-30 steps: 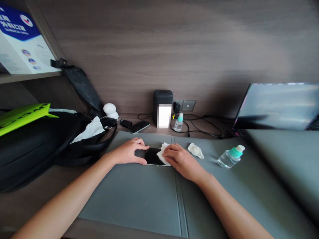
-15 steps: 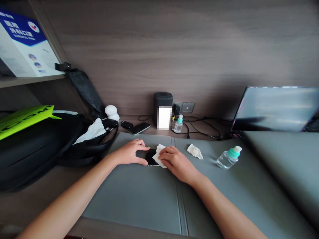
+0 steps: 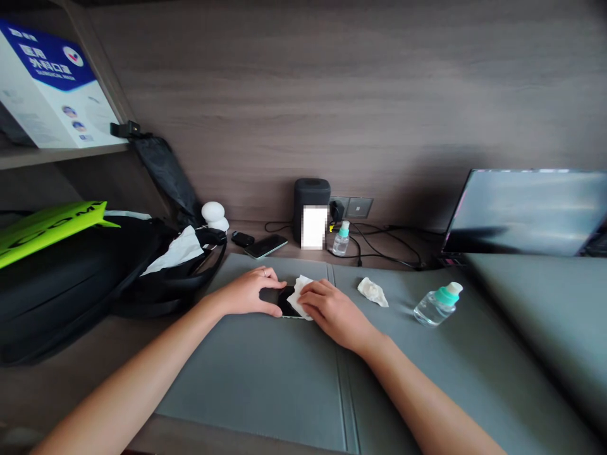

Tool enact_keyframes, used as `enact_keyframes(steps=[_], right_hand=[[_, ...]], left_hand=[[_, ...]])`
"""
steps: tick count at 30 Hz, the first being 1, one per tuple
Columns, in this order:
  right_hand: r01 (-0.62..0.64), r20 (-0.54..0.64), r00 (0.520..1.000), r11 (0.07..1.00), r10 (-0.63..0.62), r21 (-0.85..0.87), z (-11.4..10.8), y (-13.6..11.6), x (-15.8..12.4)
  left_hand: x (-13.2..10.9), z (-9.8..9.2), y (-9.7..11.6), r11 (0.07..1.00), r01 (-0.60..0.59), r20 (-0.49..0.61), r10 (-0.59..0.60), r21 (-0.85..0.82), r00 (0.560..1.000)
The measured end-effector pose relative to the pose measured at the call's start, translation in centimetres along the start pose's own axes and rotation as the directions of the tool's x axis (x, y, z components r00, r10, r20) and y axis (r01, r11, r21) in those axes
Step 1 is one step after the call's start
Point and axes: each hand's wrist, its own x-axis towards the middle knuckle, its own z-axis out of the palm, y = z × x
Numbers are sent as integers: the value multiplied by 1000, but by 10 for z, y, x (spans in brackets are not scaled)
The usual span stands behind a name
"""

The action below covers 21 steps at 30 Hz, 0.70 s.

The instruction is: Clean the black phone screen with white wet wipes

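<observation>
A dark smartphone lies flat on the grey desk mat, its screen up. My left hand grips its left end, thumb on the near edge and fingers on the far edge. Over the screen's right part, my right hand presses a white tissue, fingers bunched on it. The phone's right end is hidden under the tissue and hand. To the right lie a crumpled tissue and a clear spray bottle with a turquoise collar, tilted or stretched by the lens.
Behind stand a black speaker-like cylinder, a smaller spray bottle and black cables. Another phone lies at the back left. A black bag fills the left; a laptop stands at the right.
My right hand has shifted slightly left over the phone with the tissue. My left hand stays on the phone's left end. The whole view has moved a little.
</observation>
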Motion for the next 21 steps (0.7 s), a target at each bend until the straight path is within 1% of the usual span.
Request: enact_keyframes(steps=[5, 9, 12, 14, 19, 21], right_hand=[[-45, -18, 999, 999, 45, -24, -9, 10, -7], [-112, -30, 993, 992, 110, -56, -8, 5, -9], [-71, -16, 997, 997, 70, -44, -2, 1, -3], [-44, -12, 999, 999, 44, -21, -1, 5, -2], [-122, -54, 991, 993, 122, -2, -7, 17, -11], [-113, -47, 993, 994, 113, -1, -7, 15, -11]], left_hand=[[-1, 0, -1, 1000, 12, 1, -12, 3, 1000], [-1, 0, -1, 1000, 9, 9, -9, -3, 1000], [0, -1, 0, 1000, 0, 2, 0, -10, 1000], [-1, -1, 0, 1000, 4, -3, -4, -10, 1000], [-1, -1, 1, 1000, 20, 7, -20, -16, 1000], [-1, -1, 0, 1000, 14, 9, -14, -15, 1000]])
